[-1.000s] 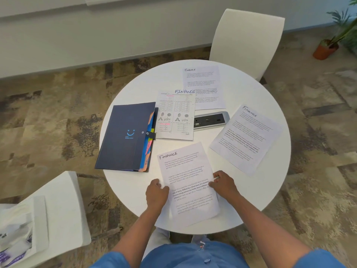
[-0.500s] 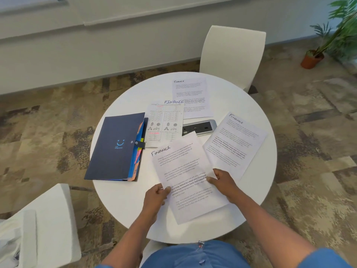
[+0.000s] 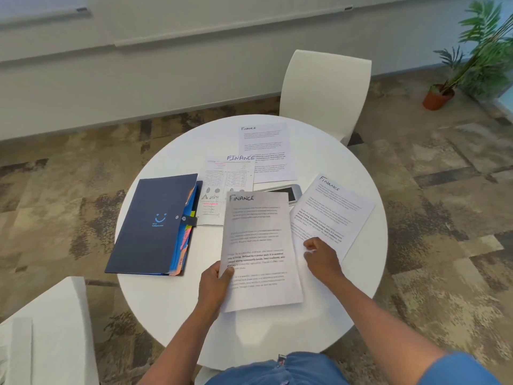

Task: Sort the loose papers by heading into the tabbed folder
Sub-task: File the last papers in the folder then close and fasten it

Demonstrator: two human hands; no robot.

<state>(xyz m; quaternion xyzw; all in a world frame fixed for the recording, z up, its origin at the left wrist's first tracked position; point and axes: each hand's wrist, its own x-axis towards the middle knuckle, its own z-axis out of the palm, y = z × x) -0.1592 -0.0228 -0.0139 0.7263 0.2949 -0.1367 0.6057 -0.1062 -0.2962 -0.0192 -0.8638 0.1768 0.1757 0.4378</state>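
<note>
My left hand pinches the left edge of a sheet headed FINANCE and holds it raised above the round white table. My right hand has let go of that sheet; its curled fingers rest on a second FINANCE sheet lying at the right. A dark blue tabbed folder lies closed at the left, coloured tabs showing along its right edge. Two more FINANCE papers lie flat: a chart sheet beside the folder and a text sheet at the far side.
A silver power socket unit sits in the table's middle, partly under the papers. A white chair stands beyond the table, another at my near left. A potted plant stands on the carpet at the far right.
The held sheet has risen off the table and turned upright. My right hand released it and moved right onto the neighbouring sheet. My view shifted upward.
</note>
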